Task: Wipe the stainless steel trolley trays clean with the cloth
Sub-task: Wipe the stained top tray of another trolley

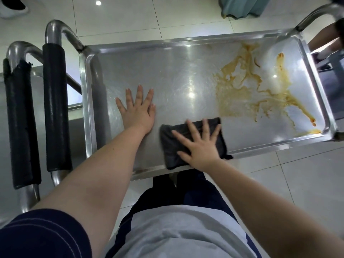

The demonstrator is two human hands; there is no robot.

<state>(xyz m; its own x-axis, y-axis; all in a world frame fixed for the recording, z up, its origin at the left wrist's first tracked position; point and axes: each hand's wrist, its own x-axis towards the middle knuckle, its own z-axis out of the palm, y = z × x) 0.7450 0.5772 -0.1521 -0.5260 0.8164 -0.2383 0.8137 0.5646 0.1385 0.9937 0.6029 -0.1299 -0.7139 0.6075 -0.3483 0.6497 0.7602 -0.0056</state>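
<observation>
The stainless steel trolley tray [167,71] lies across the view in front of me. A brown-yellow smear [260,94] covers its right half; the left half looks shiny. A folded dark grey cloth [173,144] lies near the tray's front edge. My right hand [200,144] presses flat on the cloth with fingers spread. My left hand [137,108] rests flat on the bare metal to the left of the cloth, fingers apart, holding nothing.
The trolley's handle with black foam padding [55,107] stands at the left, and a second padded handle [21,123] of another trolley is beside it. Another steel handle [316,15] rises at the far right. White tiled floor [307,174] surrounds the trolley. A person's legs [325,43] are at far right.
</observation>
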